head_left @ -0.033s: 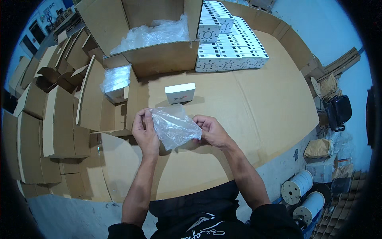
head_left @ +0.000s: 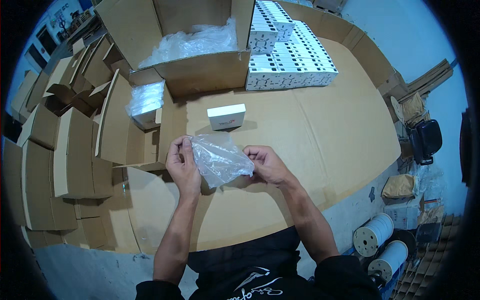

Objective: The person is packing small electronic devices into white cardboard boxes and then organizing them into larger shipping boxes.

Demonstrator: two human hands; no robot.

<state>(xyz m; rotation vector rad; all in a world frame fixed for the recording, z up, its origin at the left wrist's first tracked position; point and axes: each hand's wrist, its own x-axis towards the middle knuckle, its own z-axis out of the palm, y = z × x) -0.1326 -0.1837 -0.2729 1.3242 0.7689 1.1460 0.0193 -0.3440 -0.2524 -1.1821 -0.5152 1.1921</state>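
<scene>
A clear plastic bag (head_left: pixel 220 159) is stretched between my two hands above the cardboard-covered table. My left hand (head_left: pixel 183 165) pinches its left edge between thumb and fingers. At the opposite side my right hand (head_left: pixel 265 165) grips the other edge, fingers curled. Just beyond the bag lies a small white box (head_left: pixel 226 117) with a small reddish mark on its front. To the left, an open carton (head_left: pixel 120 117) holds plastic-wrapped white boxes (head_left: pixel 147 102) in its far part.
A large open carton (head_left: pixel 207 72) full of clear plastic bags (head_left: pixel 197 42) stands at the back. Beside it rise stacked white boxes (head_left: pixel 292 62). Several folded brown cartons (head_left: pixel 75 155) crowd the left side. Cable spools (head_left: pixel 373 235) sit on the floor at right.
</scene>
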